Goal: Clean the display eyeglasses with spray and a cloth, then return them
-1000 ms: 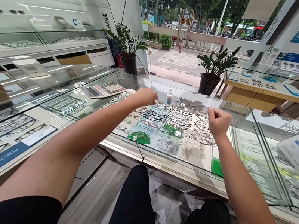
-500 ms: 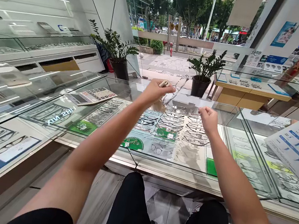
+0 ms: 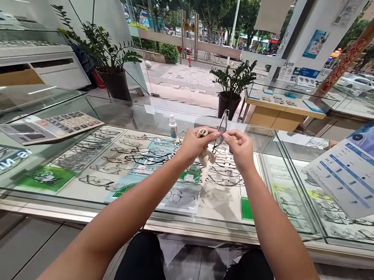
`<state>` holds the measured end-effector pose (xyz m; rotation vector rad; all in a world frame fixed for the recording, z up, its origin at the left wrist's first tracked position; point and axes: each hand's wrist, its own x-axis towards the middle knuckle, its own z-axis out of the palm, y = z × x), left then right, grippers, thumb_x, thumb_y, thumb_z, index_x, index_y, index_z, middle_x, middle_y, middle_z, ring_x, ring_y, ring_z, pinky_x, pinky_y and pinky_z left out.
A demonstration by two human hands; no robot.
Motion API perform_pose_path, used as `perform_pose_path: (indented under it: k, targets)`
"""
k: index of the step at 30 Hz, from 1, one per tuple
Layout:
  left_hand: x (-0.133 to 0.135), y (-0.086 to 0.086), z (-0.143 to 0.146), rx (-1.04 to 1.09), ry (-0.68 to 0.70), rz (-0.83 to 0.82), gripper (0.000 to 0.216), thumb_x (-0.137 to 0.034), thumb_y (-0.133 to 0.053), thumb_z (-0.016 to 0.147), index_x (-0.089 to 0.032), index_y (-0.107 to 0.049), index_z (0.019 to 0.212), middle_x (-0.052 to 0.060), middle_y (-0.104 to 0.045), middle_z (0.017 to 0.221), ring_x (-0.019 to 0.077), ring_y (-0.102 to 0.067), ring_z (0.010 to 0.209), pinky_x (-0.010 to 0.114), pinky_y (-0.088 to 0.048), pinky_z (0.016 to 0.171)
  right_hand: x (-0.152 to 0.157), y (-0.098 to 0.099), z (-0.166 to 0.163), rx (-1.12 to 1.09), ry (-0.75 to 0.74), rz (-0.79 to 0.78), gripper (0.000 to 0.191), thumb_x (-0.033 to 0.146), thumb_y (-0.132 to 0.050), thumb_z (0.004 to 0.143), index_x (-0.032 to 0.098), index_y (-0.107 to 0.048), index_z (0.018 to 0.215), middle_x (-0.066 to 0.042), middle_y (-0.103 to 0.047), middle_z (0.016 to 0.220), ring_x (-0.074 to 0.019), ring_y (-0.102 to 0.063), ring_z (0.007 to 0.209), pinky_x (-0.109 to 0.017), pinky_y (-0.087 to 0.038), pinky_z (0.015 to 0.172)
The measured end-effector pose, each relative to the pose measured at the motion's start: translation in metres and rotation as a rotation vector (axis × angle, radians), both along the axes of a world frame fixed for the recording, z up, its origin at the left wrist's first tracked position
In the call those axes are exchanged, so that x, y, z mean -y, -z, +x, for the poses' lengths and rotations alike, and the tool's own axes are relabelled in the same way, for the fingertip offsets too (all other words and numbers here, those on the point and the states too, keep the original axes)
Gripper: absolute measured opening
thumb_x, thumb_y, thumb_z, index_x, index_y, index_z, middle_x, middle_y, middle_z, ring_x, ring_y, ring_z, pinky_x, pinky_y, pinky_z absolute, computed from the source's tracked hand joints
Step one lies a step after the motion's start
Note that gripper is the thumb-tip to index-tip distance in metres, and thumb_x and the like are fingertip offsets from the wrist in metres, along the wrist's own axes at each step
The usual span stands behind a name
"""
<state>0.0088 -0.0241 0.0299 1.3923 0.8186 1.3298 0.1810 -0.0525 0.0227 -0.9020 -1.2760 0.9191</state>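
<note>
Above the glass counter, a pair of eyeglasses (image 3: 224, 121) is held on edge between both hands. My left hand (image 3: 191, 144) is closed, its thumb and finger at the frame, with a beige cloth (image 3: 207, 157) bunched in the same hand and hanging below it. From the other side, my right hand (image 3: 242, 149) pinches the eyeglasses with thumb and fingertips. Just beyond my left hand stands a small white spray bottle (image 3: 172, 127). Beneath the glass under my hands lie rows of spectacle frames (image 3: 225, 179), partly covered by my arms.
To the left a large calculator (image 3: 54, 128) lies on the glass display case (image 3: 99, 202). A printed board (image 3: 359, 172) leans at the right. Beyond the counter stand two potted plants (image 3: 114, 62) and a wooden display table (image 3: 280, 107) near the window.
My right hand has moved in to meet my left and now grips the eyeglasses too. The view has shifted rightward, and the spray bottle has come into sight.
</note>
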Motion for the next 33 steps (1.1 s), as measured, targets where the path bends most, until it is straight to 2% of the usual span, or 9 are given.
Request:
perform_pose_path:
  k: [4,9,15,19,23,26,28,30,33]
  targets:
    - [0.000,0.005,-0.003,-0.006,-0.008,0.014,0.051,-0.061,-0.107,0.061,-0.019,-0.088,0.083,-0.001,-0.064,0.067,0.0108,-0.046,0.063,0.028,-0.037,0.058,0.003,0.001,-0.002,0.026,0.015,0.010,0.061,0.079,-0.095,0.072,0.023,-0.074,0.086,0.009,-0.035,0.053,-0.0086,-0.020,0.053,-0.032,-0.012,0.053]
    - [-0.004,0.009,-0.004,-0.036,-0.024,0.096,0.054,-0.067,-0.103,0.067,-0.019,-0.087,0.086,0.003,-0.073,0.076,0.0154,-0.059,0.072,0.030,-0.048,0.066,0.003,0.003,-0.001,0.029,0.027,0.022,0.060,0.077,-0.097,0.072,0.022,-0.077,0.086,0.008,-0.037,0.056,-0.0094,-0.023,0.055,-0.032,-0.013,0.055]
    - [-0.007,0.011,-0.005,-0.089,-0.060,0.220,0.054,-0.071,-0.098,0.074,-0.020,-0.085,0.084,0.004,-0.076,0.081,0.0149,-0.056,0.072,0.029,-0.045,0.067,0.000,0.005,-0.001,0.057,0.050,0.056,0.059,0.077,-0.095,0.075,0.022,-0.077,0.086,0.007,-0.036,0.058,-0.0107,-0.025,0.058,-0.032,-0.019,0.058]
    - [-0.007,0.012,-0.006,-0.125,-0.093,0.241,0.053,-0.071,-0.093,0.080,-0.020,-0.084,0.086,0.004,-0.077,0.085,0.0160,-0.058,0.074,0.029,-0.045,0.069,0.001,0.004,-0.002,0.062,0.084,0.081,0.056,0.074,-0.092,0.079,0.022,-0.076,0.087,0.009,-0.031,0.058,-0.0110,-0.022,0.059,-0.032,-0.020,0.059]
    - [-0.010,0.015,-0.007,-0.167,-0.135,0.240,0.051,-0.072,-0.089,0.083,-0.021,-0.082,0.089,0.006,-0.078,0.088,0.0175,-0.058,0.075,0.031,-0.045,0.070,0.002,0.007,0.000,0.105,0.236,0.140,0.045,0.067,-0.083,0.091,0.023,-0.073,0.091,0.009,-0.032,0.059,-0.0129,-0.027,0.058,-0.033,-0.024,0.059]
    - [-0.010,0.015,-0.007,-0.198,-0.153,0.259,0.052,-0.073,-0.088,0.084,-0.021,-0.082,0.089,0.005,-0.075,0.083,0.0176,-0.055,0.073,0.031,-0.042,0.068,0.004,0.009,0.001,0.188,0.437,0.192,0.033,0.056,-0.073,0.101,0.024,-0.072,0.095,0.007,-0.044,0.061,-0.0145,-0.038,0.058,-0.033,-0.032,0.061]
    - [-0.009,0.015,-0.008,-0.221,-0.158,0.274,0.053,-0.073,-0.087,0.084,-0.021,-0.081,0.088,0.004,-0.071,0.080,0.0167,-0.052,0.070,0.030,-0.039,0.065,0.004,0.010,0.002,0.227,0.526,0.213,0.026,0.048,-0.067,0.105,0.023,-0.073,0.101,0.003,-0.059,0.069,-0.0160,-0.051,0.063,-0.034,-0.041,0.066]
    - [-0.008,0.015,-0.008,-0.241,-0.164,0.289,0.054,-0.075,-0.086,0.085,-0.021,-0.080,0.087,0.003,-0.069,0.078,0.0160,-0.050,0.069,0.030,-0.038,0.064,0.002,0.012,0.002,0.249,0.586,0.250,0.022,0.043,-0.066,0.105,0.024,-0.071,0.115,-0.003,-0.073,0.087,-0.0179,-0.062,0.073,-0.034,-0.048,0.071]
    - [-0.008,0.017,-0.007,-0.247,-0.143,0.321,0.056,-0.077,-0.085,0.087,-0.021,-0.078,0.086,0.004,-0.070,0.080,0.0169,-0.053,0.071,0.030,-0.040,0.065,-0.003,0.018,0.002,0.306,0.659,0.357,0.038,0.043,-0.074,0.101,0.028,-0.060,0.133,-0.008,-0.076,0.120,-0.0211,-0.069,0.094,-0.035,-0.054,0.077]
